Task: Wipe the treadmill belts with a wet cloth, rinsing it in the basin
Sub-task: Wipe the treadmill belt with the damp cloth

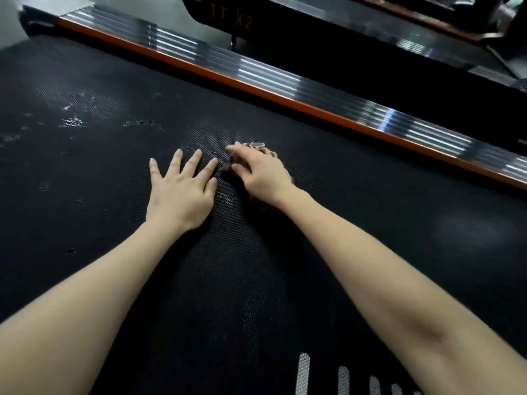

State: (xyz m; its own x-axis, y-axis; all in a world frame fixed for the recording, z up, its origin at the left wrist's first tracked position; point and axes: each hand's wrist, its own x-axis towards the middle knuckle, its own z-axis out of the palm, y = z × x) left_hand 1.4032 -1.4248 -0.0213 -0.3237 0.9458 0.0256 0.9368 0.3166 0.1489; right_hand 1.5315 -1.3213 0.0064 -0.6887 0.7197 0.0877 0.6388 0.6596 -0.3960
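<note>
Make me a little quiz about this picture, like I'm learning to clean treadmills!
1. True or false: the left hand lies flat on the treadmill belt with its fingers spread.
2. Which hand is on the cloth? A: left hand. B: right hand.
3. Fill in: the stripe along the side rail is ____.

Key: 1 true; 2 B; 3 orange.

We read only "TT-X2", in dim orange letters, on the black housing (219,12) of the far treadmill (413,42).
</note>
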